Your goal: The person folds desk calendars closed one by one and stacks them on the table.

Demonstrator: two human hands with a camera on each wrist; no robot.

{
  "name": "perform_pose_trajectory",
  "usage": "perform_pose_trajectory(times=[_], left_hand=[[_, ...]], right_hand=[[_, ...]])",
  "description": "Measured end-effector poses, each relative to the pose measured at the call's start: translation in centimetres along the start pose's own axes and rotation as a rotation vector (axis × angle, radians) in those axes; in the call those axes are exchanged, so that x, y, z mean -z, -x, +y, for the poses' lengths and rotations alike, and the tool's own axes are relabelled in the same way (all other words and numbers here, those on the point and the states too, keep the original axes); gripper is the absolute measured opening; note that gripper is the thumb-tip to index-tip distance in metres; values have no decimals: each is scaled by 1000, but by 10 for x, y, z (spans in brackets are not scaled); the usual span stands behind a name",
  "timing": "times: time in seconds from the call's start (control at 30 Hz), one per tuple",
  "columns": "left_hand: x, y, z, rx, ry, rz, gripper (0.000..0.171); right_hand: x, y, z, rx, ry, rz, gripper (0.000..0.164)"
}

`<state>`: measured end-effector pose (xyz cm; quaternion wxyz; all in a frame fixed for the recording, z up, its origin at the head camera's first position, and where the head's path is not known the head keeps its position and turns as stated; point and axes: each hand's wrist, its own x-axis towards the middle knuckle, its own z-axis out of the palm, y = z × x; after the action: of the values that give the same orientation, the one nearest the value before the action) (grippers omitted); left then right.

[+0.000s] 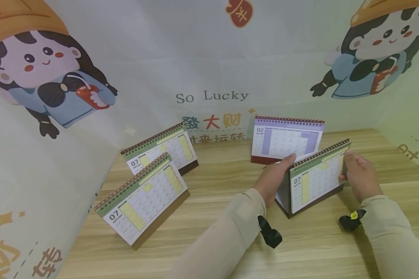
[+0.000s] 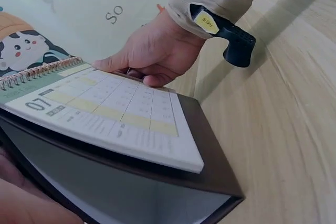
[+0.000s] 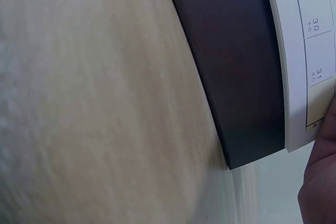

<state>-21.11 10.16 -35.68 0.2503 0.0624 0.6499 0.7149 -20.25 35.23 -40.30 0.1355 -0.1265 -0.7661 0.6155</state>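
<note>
A desk calendar (image 1: 317, 178) with a green header marked 07 stands tilted like a tent on the right of the table, its dark base close over the wood. My right hand (image 1: 363, 174) grips its right edge, fingers curled at the page side; in the left wrist view that hand (image 2: 157, 53) is at the far edge. On the calendar's left side, my left hand (image 1: 274, 178) holds the back panel with the thumb up, its other fingers largely hidden. The right wrist view shows the page corner (image 3: 296, 108), the dark base (image 3: 226, 61) and part of my right hand (image 3: 320, 177).
Behind stands a purple calendar (image 1: 288, 135) marked 02, partly covered by the held one. On the left, two more green 07 calendars stand, one in front (image 1: 146, 197) overlapping one behind (image 1: 171, 147). A printed backdrop (image 1: 153, 66) closes off the table's back and sides.
</note>
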Motion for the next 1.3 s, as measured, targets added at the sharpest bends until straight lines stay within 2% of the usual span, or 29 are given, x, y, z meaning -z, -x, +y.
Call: perform_pose_trajectory(times=[0.1,0.33,0.47,0.57,0.73,0.87,1.1,1.17,1.23,1.3], left_hand=[[-1,0,1,-6,-21,22,43],[-4,2,4,-32,-21,101,31],[-4,3,6,-73,-62,140,23],[-4,4,7,-112,-93,124,18],[-4,5,9,-213,-150,100,18],[-2,8,9,-305,-246,84,19],[0,10,10,-437,-380,36,20],[1,11,10,-455,-429,44,20],[1,12,10,-474,-489,62,21],[2,13,9,-500,-540,79,31]], right_hand=[[-1,0,0,0,4,1,41],[0,2,0,14,15,-5,25],[0,2,-1,11,39,-11,30],[0,3,-1,0,69,-15,37],[-1,4,-1,0,88,-14,38],[-1,3,-2,11,63,-20,33],[-2,3,-4,12,40,-14,52],[-2,3,-4,8,35,-13,52],[-3,4,-3,17,45,-18,60],[-3,4,-3,22,55,-22,63]])
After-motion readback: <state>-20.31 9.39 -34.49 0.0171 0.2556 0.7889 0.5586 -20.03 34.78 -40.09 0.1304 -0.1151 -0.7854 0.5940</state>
